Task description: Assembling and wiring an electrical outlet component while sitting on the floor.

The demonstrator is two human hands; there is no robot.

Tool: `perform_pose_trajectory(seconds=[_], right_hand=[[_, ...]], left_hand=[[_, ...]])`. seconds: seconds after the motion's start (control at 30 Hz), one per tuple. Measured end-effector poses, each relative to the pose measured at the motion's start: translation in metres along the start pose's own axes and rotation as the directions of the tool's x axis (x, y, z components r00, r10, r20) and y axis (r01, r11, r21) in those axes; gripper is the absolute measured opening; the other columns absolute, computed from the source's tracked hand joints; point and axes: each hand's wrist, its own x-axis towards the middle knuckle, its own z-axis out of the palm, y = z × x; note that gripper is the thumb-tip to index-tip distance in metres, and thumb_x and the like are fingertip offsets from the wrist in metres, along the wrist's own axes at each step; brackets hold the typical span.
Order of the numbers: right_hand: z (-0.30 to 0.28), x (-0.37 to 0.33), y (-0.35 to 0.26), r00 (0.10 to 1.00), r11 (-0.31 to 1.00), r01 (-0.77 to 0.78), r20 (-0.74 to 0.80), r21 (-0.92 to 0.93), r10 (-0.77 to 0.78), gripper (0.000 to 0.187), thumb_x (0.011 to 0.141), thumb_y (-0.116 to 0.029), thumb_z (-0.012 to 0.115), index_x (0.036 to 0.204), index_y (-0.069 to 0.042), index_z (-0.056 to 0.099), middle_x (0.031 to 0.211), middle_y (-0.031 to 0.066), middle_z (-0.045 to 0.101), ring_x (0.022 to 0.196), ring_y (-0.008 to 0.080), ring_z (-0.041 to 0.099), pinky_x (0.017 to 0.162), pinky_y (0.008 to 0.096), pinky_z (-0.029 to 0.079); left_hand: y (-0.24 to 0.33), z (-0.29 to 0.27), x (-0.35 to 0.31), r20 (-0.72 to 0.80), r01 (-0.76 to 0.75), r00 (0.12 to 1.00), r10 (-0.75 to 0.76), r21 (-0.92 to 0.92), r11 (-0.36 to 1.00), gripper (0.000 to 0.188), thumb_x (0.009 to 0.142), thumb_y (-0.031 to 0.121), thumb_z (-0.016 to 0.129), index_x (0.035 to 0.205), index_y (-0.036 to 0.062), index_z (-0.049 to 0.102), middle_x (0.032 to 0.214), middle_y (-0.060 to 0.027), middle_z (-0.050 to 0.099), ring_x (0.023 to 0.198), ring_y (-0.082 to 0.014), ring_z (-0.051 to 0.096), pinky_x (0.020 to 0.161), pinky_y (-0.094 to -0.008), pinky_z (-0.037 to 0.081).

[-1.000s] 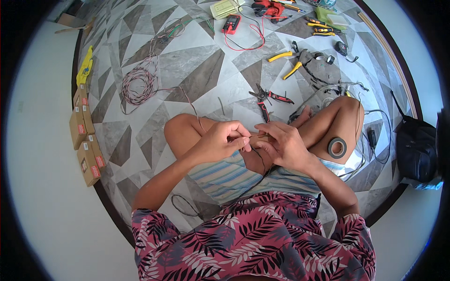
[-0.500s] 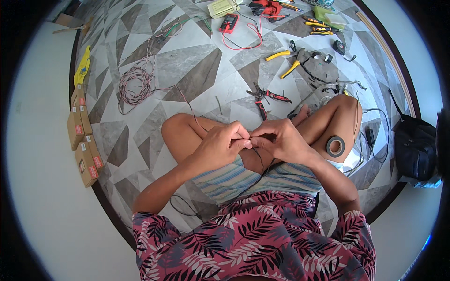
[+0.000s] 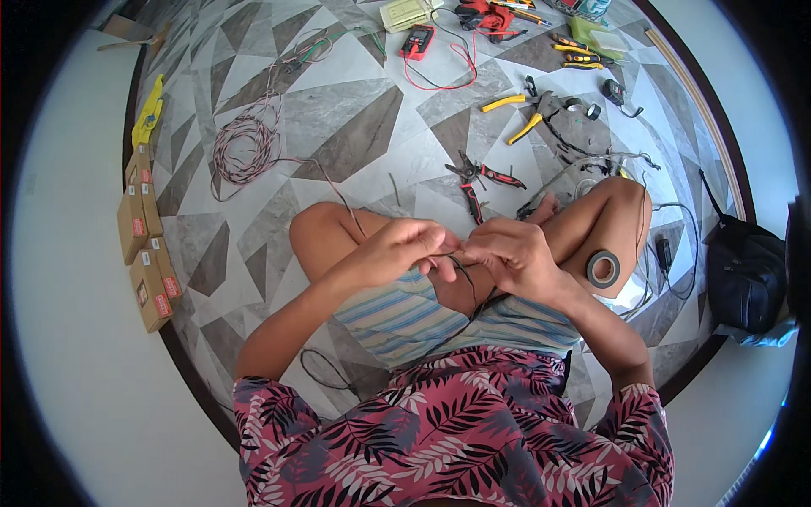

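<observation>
Over my lap, my left hand (image 3: 404, 251) holds a thin dark wire (image 3: 460, 269) between thumb and curled fingers. The wire dips from there across my bare thigh toward my shorts. Close on the right, my right hand (image 3: 513, 253) is pinched together at the wire, near the left fingertips; its exact grip point is partly hidden by the fingers. A reddish-brown twisted wire (image 3: 336, 188) runs from a loose coil (image 3: 245, 150) on the floor to behind my left hand. A roll of black tape (image 3: 602, 269) rests on my right knee.
Red-handled wire strippers (image 3: 470, 179) lie ahead of my feet. Beyond are yellow-handled pliers (image 3: 525, 127), a tape measure (image 3: 614, 91), a red multimeter (image 3: 416, 42) and screwdrivers (image 3: 581, 56). Cardboard boxes (image 3: 149, 291) line the left wall; a black bag (image 3: 748, 270) sits at right.
My left fingers have loosened and spread somewhat, showing more of the dark wire. My right hand has turned slightly, its fingers still pinched. The fingertips were closer together before.
</observation>
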Motion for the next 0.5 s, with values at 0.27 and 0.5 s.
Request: perform_pose_trajectory(seconds=[0.27,0.5], right_hand=[[0.004,0.01,-0.008,0.978,0.952,0.206,0.019,-0.225,-0.208,0.034,0.062,0.0,0.07,0.095,-0.003,0.063,0.081,0.0065,0.055,0.069,0.0263,0.06,0.054,0.0359,0.05],[-0.014,0.009,-0.013,0.923,0.844,0.384,0.184,-0.374,-0.338,0.024,0.062,-0.01,0.066,0.084,-0.002,0.062,0.076,0.0072,0.055,0.067,0.0228,0.059,0.053,0.0351,0.05]], left_hand=[[-0.015,-0.022,0.013,0.42,0.316,0.886,-0.197,-0.236,0.919,0.035,0.099,0.034,0.053,0.094,0.002,0.067,0.082,-0.0041,0.067,0.073,-0.0073,0.057,0.067,-0.0203,0.039],[-0.007,-0.007,0.018,0.325,0.129,0.939,-0.11,-0.039,0.991,0.03,0.097,0.028,0.056,0.091,0.0014,0.069,0.083,-0.0023,0.069,0.076,-0.0082,0.058,0.068,-0.0233,0.043]])
